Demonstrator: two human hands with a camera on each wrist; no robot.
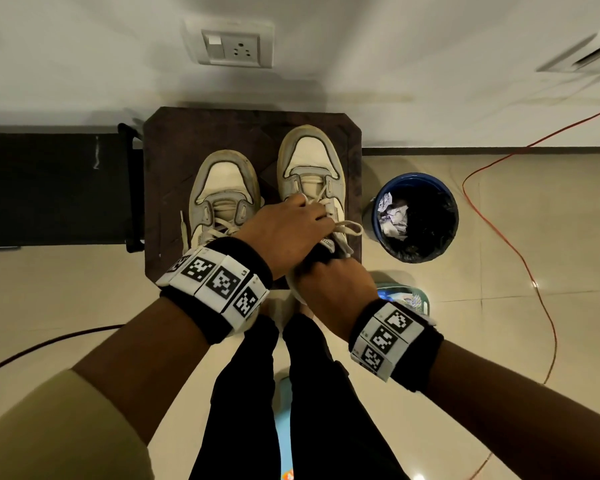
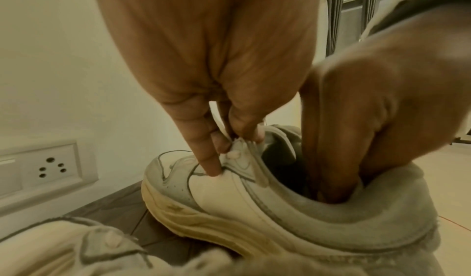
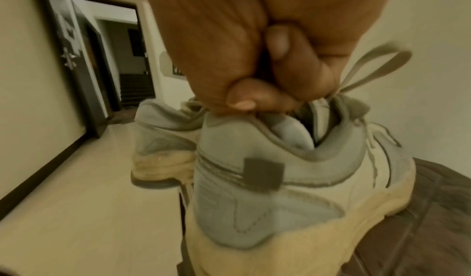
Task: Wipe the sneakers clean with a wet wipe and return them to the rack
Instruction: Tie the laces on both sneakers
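Two worn white-and-grey sneakers stand on a dark brown stool (image 1: 167, 140). The left sneaker (image 1: 222, 192) sits untouched. My left hand (image 1: 291, 230) is over the right sneaker (image 1: 310, 157) and pinches its lace and tongue top (image 2: 238, 145) between thumb and fingers, one fingertip (image 2: 214, 171) pressing the side panel. My right hand (image 1: 329, 275) grips the same sneaker's heel collar (image 3: 254, 137), fingers (image 2: 339, 179) tucked inside the opening and thumb (image 3: 242, 101) outside. The heel overhangs the stool's near edge. I see no wipe in either hand.
A blue bin (image 1: 378, 209) with crumpled wipes stands right of the stool. A teal packet (image 1: 409, 299) lies on the floor near my right wrist. The black rack (image 1: 49, 188) is at left against the wall. A red cable (image 1: 520, 258) runs across the tiles.
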